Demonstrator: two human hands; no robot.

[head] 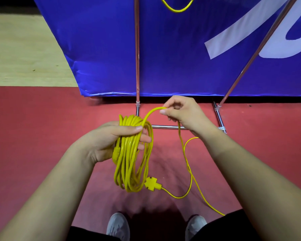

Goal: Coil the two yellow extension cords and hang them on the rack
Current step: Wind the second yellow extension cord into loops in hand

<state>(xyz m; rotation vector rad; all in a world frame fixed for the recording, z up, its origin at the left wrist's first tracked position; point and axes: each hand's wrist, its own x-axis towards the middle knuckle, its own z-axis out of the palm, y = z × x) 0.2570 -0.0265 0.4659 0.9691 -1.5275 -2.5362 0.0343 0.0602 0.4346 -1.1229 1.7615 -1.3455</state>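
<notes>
**Yellow cord gathered in the left hand before the rack**

A large blue fabric banner with white lettering (181, 49) is seen filling the upper part of the view. A red floor covering (42, 127) is spread below it, bordered at the upper left by pale wooden flooring (16, 49). A rack of chrome metal tubes (137, 58) is stood in front of the banner, its base bar lying on the red floor.

A coil of many loops of yellow extension cord (130, 162) is clasped near its top by the left hand (108, 141), thumb laid across the strands and fingers wrapped behind. A single strand arching off the coil is pinched between thumb and fingertips of the right hand (182, 112). From there a loose yellow length (189, 171) is trailed down towards the floor.

A yellow cross-shaped socket end (152, 184) is seen just beside the coil's lower end. A second yellow cord loop (177, 7) is cut off by the top edge, between the rack's tubes. Two grey shoes (118, 225) are visible at the bottom
</notes>
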